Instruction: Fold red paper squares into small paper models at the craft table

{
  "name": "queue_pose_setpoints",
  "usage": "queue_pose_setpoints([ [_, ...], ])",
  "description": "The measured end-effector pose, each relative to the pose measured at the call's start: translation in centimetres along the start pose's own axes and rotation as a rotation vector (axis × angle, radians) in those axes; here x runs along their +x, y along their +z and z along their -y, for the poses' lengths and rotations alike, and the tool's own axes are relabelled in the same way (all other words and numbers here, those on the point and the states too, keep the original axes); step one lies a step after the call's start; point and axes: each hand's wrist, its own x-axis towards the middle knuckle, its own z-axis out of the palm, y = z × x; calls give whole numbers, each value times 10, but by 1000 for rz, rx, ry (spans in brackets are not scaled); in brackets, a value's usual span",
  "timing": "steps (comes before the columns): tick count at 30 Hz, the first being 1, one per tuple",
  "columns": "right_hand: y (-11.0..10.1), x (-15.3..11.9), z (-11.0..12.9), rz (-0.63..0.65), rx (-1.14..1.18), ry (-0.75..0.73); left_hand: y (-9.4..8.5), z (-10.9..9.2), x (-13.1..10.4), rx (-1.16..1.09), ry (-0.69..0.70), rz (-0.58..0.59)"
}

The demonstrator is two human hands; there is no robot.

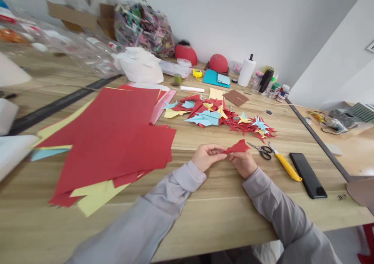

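A small folded piece of red paper [239,146] is held between my two hands, above the wooden table. My left hand [208,156] pinches its left end between thumb and fingers. On its right side, my right hand [243,162] grips the lower edge. Beyond the hands lies a heap of folded red paper pieces [244,124], with light blue and yellow paper planes on top, among them a larger blue paper plane [204,117]. Small scissors [264,151] and a yellow-handled utility knife [288,166] lie just right of my right hand.
Stacked red paper sheets [113,139] cover the table's left part, with yellow sheets under them. A black phone [308,175] lies at right. Along the wall stand a white bottle [247,72], glue containers, red rounded objects and a bag of colourful scraps [144,28]. Plastic bottles lie far left.
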Motion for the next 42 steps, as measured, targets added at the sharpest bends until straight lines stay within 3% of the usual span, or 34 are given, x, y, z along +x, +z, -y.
queue_pose_setpoints([
  [9,1,1,-3,-26,-80,-43,2,-5,1,52,-21,-57],
  [17,-8,5,-1,-3,-124,-84,-10,-5,8,73,-22,-130],
  [23,-9,3,0,-23,-370,-186,-17,-3,15,95,13,-146],
  [31,-8,-2,4,64,-529,-266,-16,-10,20,-73,-31,-123],
  [42,-14,2,-1,2,-597,-270,-14,0,26,-179,-86,-101],
])
